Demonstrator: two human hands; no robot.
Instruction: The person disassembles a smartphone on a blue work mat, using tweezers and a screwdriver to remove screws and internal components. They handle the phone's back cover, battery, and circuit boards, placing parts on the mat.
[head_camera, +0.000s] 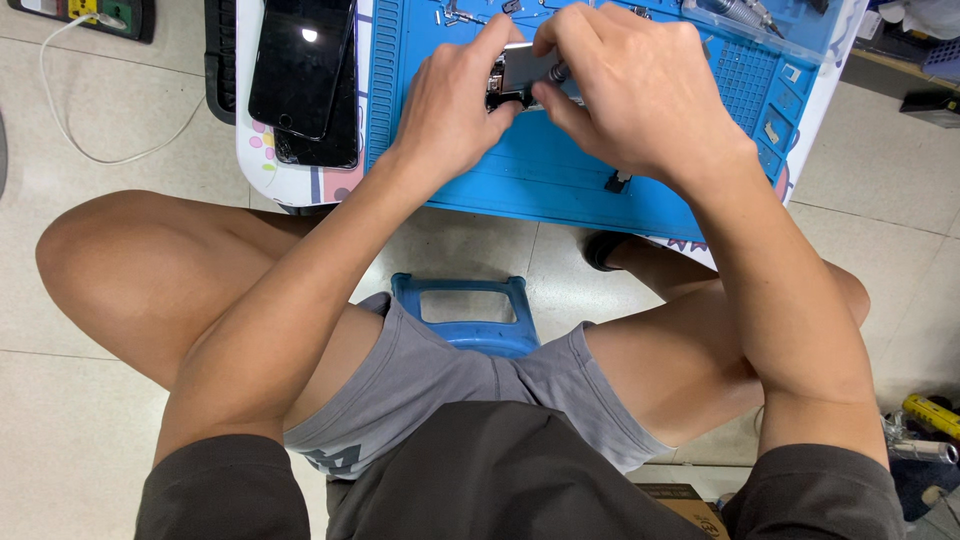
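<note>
A low white table (300, 185) is straddled by the bare knees of a person seated on a blue plastic stool (465, 315), so that the work is kept close under the head and within easy reach of both arms. Most of the table top is covered by a blue repair mat (520, 190), whose ridged surface and small side compartments appear meant to keep loose parts from rolling away. At the mat's left edge, two dark phones (305, 75) are stacked, laid aside yet near. On the mat, near its far middle, a small opened device (515, 75) is gripped by the left hand (450, 105), the fingers curled narrowly around its left side, seemingly to steady it. Above it, the right hand (640, 90) is bent over, its fingertips pinched tightly on a slim metal tool (556, 72), whose tip is largely hidden by the fingers. A tiny dark part (617, 182) is left lying near the mat's front edge, apart from both hands.
</note>
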